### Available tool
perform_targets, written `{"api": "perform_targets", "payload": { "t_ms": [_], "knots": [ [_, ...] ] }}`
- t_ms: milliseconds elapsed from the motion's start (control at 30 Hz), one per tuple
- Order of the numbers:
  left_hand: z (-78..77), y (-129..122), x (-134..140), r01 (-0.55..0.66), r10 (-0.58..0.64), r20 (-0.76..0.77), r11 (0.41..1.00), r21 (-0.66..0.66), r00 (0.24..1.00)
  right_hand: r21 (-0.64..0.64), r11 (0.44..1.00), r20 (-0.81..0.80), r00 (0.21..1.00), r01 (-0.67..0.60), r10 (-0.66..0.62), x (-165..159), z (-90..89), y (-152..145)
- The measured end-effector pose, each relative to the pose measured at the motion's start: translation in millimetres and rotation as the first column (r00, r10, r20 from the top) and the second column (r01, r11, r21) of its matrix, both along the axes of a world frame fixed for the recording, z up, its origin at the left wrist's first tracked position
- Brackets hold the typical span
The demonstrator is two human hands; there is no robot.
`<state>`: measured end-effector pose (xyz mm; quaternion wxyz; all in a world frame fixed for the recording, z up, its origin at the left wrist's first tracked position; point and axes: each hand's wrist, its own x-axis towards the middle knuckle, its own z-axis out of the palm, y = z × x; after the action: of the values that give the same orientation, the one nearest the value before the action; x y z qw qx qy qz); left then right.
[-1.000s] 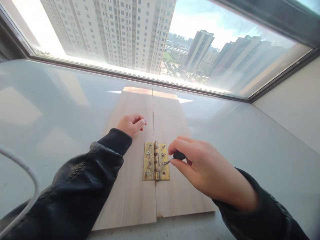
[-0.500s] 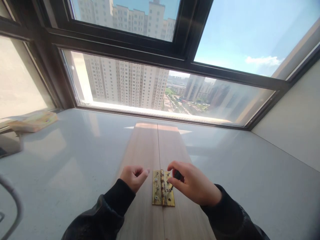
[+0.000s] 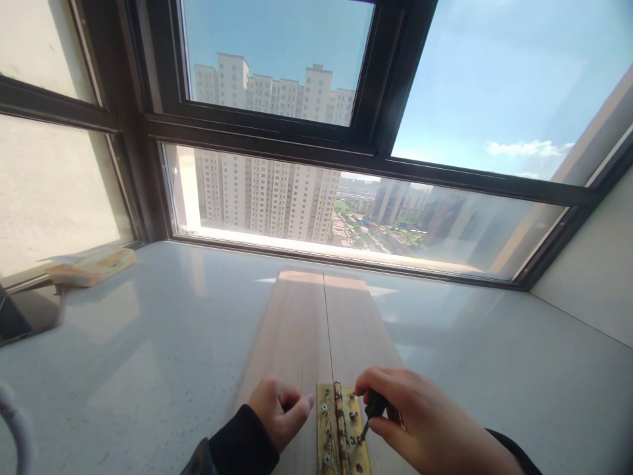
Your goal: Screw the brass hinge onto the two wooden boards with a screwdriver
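A brass hinge (image 3: 341, 432) lies flat at the near edge of the scene, straddling the seam between two pale wooden boards (image 3: 297, 330) that run side by side away toward the window. Several screws sit in its leaves. Just to its right, the right hand (image 3: 420, 425) has its grip pinched on a small dark-handled screwdriver (image 3: 372, 410), thumb and fingers pressed together around the handle, with the tip angled down to a screw on the hinge's right leaf. Just to the left of the hinge, the left hand (image 3: 279, 412) rests on the left board in a loose fist, fingers curled in and holding nothing, its knuckles close beside the hinge's left leaf. Both wrists wear dark sleeves.

The boards lie on a glossy white worktop (image 3: 148, 343). Far left on it sits a flat yellowish packet (image 3: 91, 266), well apart from the hands. Beyond stands a dark-framed window (image 3: 376, 152) showing tall apartment blocks and blue sky.
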<state>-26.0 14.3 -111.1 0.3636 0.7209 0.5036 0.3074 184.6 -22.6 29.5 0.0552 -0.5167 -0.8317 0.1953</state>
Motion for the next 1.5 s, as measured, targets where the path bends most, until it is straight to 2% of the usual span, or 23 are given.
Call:
{"api": "perform_targets", "payload": {
  "t_ms": [167, 367, 567, 700, 867, 933, 1233, 1367, 1500],
  "knots": [
    [-0.3, -0.1, -1.0, 0.006, -0.006, -0.021, 1.000, 0.009, 1.000, 0.010, 1.000, -0.020, 1.000, -0.003, 0.003, 0.1, 1.2, -0.6],
    [-0.6, -1.8, 1.9, -0.052, 0.054, -0.025, 0.995, 0.081, 0.998, 0.070, 0.997, -0.042, 0.999, -0.017, 0.020, 3.0, -10.5, -0.8],
    [1.9, -1.8, 0.3, -0.013, 0.014, -0.011, 0.998, 0.068, 1.000, 0.079, 0.996, 0.076, 0.995, 0.051, -0.057, 2.0, -21.3, 3.7],
    [2.7, 0.1, -2.3, 0.042, -0.040, -0.054, 0.998, 0.042, 0.998, 0.098, 0.993, 0.122, 0.989, 0.072, -0.084, 3.6, -20.8, -4.0],
    [1.4, -0.2, -3.0, 0.042, -0.039, -0.066, 0.998, 0.053, 0.997, 0.055, 0.998, 0.033, 0.999, -0.035, 0.033, 5.5, -15.5, -11.7],
    [0.4, -0.3, -2.8, 0.037, -0.034, -0.065, 0.998, 0.049, 0.997, 0.044, 0.998, 0.016, 0.999, -0.044, 0.043, 3.6, -14.8, -10.3],
    [-0.5, -0.5, -4.5, 0.055, -0.052, -0.086, 0.998, 0.032, 0.995, 0.086, 0.995, 0.095, 0.994, 0.044, -0.052, -4.1, -18.2, -6.8],
    [0.1, -0.6, -4.5, 0.056, -0.052, -0.095, 0.998, 0.040, 0.994, 0.124, 0.985, 0.139, 0.980, 0.124, -0.141, -4.4, -22.6, -5.9],
    [-1.4, -0.3, -4.7, 0.054, -0.051, -0.075, 0.997, 0.045, 0.996, 0.132, 0.986, 0.159, 0.980, 0.102, -0.123, -4.0, -20.3, -10.6]
  ]
}}
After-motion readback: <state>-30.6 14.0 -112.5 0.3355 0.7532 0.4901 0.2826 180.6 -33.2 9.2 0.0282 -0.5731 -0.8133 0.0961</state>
